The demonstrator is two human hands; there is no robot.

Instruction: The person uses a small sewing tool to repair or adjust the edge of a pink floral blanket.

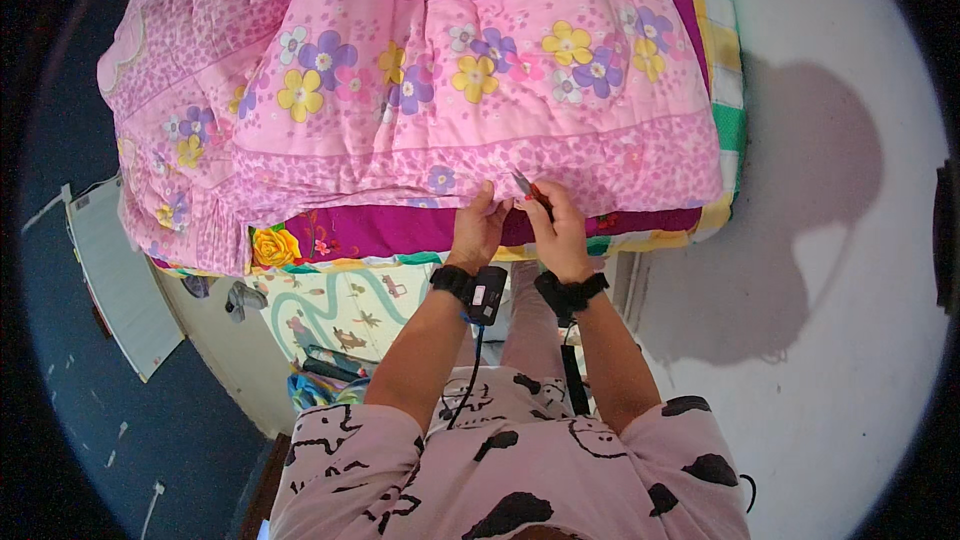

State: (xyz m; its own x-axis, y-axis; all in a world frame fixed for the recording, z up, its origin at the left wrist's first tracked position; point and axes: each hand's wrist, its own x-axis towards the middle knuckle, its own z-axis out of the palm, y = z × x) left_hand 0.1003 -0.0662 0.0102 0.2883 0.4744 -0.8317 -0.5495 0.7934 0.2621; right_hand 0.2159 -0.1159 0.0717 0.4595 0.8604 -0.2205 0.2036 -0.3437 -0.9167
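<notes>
Bed (pixel 390 231) under pink quilt (pixel 380 80); left hand (pixel 477 233) pinches its edge; right hand (pixel 564 233) clasps snips (pixel 536 197)

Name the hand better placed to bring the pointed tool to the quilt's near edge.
Probably the right hand: it holds the pointed tool, whose tip is over the pink quilt near that edge. The left hand is at the edge, apparently pinching fabric.

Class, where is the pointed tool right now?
In the head view, just right of centre: the right hand holds the pointed tool, its tip over the pink quilt near its lower edge.
</notes>
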